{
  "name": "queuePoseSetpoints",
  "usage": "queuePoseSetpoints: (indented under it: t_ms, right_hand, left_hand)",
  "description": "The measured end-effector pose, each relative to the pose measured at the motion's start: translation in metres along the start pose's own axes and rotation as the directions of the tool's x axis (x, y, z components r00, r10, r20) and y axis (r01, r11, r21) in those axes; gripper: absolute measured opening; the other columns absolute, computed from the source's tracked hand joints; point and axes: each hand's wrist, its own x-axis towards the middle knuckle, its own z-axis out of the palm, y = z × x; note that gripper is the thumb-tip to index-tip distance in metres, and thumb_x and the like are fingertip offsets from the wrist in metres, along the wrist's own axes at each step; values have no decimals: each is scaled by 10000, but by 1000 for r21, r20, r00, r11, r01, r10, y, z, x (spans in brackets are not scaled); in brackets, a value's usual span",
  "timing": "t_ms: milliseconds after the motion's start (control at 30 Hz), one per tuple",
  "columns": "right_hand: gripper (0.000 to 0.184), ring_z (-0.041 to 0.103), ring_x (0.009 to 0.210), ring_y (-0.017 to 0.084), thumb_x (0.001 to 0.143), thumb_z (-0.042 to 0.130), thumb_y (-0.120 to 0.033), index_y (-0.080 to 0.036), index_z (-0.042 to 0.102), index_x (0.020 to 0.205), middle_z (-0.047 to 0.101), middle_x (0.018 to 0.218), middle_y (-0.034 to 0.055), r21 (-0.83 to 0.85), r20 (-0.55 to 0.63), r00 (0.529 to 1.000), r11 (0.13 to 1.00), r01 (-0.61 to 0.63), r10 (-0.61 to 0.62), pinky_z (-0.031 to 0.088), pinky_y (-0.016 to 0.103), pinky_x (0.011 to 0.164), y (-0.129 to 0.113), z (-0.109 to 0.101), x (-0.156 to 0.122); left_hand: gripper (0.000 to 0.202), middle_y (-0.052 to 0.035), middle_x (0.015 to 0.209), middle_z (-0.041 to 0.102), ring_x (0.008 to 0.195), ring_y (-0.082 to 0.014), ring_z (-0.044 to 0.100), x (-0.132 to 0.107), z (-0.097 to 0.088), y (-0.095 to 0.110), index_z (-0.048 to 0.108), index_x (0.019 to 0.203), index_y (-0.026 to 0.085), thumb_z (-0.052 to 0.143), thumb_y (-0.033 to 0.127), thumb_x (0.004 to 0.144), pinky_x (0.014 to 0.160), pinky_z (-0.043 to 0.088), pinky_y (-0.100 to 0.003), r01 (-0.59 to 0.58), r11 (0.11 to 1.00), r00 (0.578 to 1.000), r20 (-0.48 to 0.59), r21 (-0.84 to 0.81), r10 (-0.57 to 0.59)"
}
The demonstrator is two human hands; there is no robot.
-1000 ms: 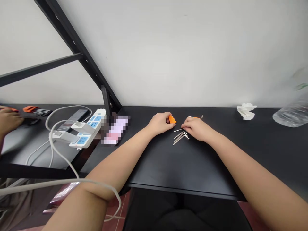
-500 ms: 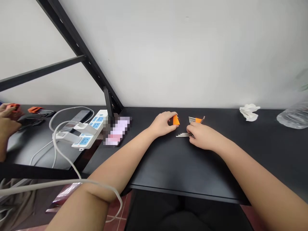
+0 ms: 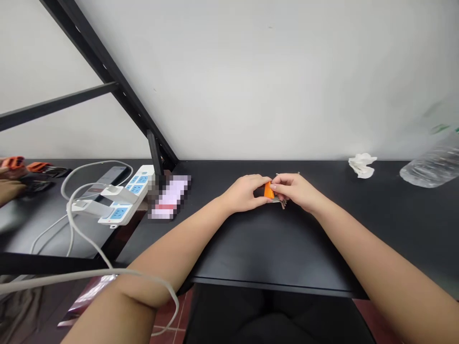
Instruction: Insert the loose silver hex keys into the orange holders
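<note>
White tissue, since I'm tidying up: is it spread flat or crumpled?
Crumpled: the white tissue rises in uneven folds from the black table, with a ragged outline, near the wall.

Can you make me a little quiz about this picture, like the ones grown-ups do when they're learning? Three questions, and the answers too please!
1. True or false: the left hand holds the orange piece.
2. Which is to the right of the right hand? A) phone B) tissue C) cable
3. Fill in: two white plugs sit in the ____.

Key: 1. True. 2. B. 3. Power strip.
</note>
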Motion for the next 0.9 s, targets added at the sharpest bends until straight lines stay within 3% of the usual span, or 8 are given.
queuePoseSetpoints:
  t_ms: [200, 333, 433, 533, 667, 900]
  right_hand:
    - [290, 412, 519, 73, 839, 750, -424, -156, 653, 789, 495, 547, -29, 125, 38, 999, 992, -19, 14, 360, 203, 508, 8, -8, 4]
    - [264, 382, 500, 64, 832, 736, -382, -152, 637, 750, 480, 551, -24, 143, -62, 998, 990, -6, 15, 282, 198, 478, 7, -9, 4]
    - [250, 398, 491, 69, 815, 705, -346, -158, 587, 701, 489, 578, -13, 120, -189, 978, 991, -66, 88, 256, 205, 459, 8, -10, 5]
    - [182, 443, 485, 81, 809, 668, -307, -164, 599, 719, 522, 598, -6, -104, -275, 948, 975, -195, 161, 309, 219, 474, 11, -13, 5]
    - [211, 505, 514, 101, 850, 619, -350, -176, 596, 733, 587, 644, 3, -514, -233, 948, 800, -311, 219, 367, 236, 521, 10, -22, 3]
    - [316, 473, 575, 114, 862, 580, -414, -183, 502, 661, 568, 693, 8, -717, -210, 944, 617, -325, 254, 326, 258, 522, 2, -34, 1]
  left_hand:
    - [395, -54, 1061, 725, 968, -217, 674, 0, -1, -7, 654, 1184, 224, 746, 434, 862, 881, 525, -339, -76, 997, 997, 12, 5, 76]
    - [426, -64, 1082, 717, 976, -234, 675, -1, -3, -14, 645, 1217, 215, 734, 411, 850, 864, 533, -360, -3, 991, 1000, 2, 134, 3]
    - [421, -63, 1101, 711, 987, -246, 670, -1, -6, -22, 644, 1218, 223, 726, 397, 844, 848, 527, -367, 91, 963, 995, 26, 254, -101]
    - [363, -44, 1036, 708, 940, -238, 666, 0, -8, -31, 656, 1160, 237, 711, 418, 850, 791, 514, -349, 202, 933, 977, 3, 299, -212]
    - [339, -18, 980, 699, 871, -205, 655, 0, -8, -39, 650, 1139, 242, 703, 411, 850, 775, 500, -327, 296, 925, 955, -64, 239, -289]
    - [350, -10, 975, 693, 865, -198, 650, 0, -5, -40, 651, 1138, 249, 716, 414, 836, 784, 499, -324, 290, 934, 957, -71, 208, -281]
